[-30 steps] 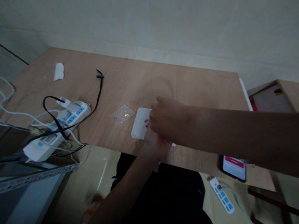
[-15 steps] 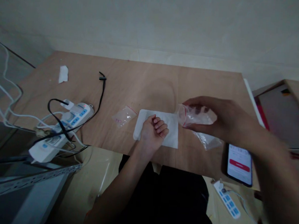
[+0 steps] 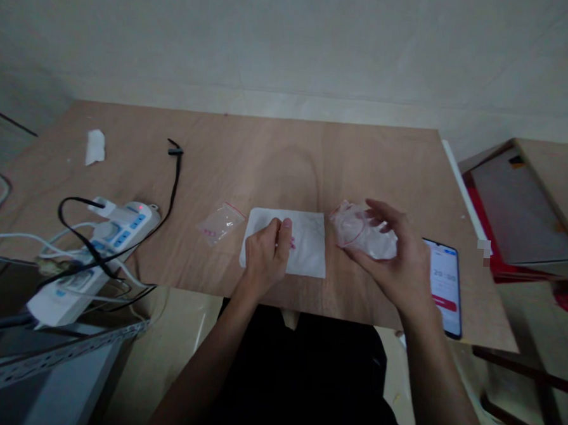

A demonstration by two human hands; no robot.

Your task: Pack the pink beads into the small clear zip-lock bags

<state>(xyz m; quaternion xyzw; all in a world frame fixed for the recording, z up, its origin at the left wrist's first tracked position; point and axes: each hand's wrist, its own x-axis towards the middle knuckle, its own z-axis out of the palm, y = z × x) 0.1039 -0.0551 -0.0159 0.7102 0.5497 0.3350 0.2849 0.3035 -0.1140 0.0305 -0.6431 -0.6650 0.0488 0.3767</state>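
To handle the crinkled, clear plastic bag with a red strip (image 3: 366, 234) well, light support from both sides seems best, as hard squeezing could crumple it. The right hand (image 3: 402, 260) spreads around it, fingers above and thumb below; I cannot tell how firmly it grips. The left hand (image 3: 266, 251) is curled closed over a white rectangular sheet (image 3: 310, 242), beside small pink pieces (image 3: 292, 242). The bag looks puffed and glossy, right of the sheet.

A light-brown wooden table (image 3: 386, 161) carries a white scrap (image 3: 96, 147), a white blue-socketed power strip (image 3: 121, 237), a flat black cable (image 3: 175, 184), a clear red-edged plastic bag (image 3: 222, 222), a white rectangular sheet (image 3: 308, 242) and a black-edged phone (image 3: 444, 284).
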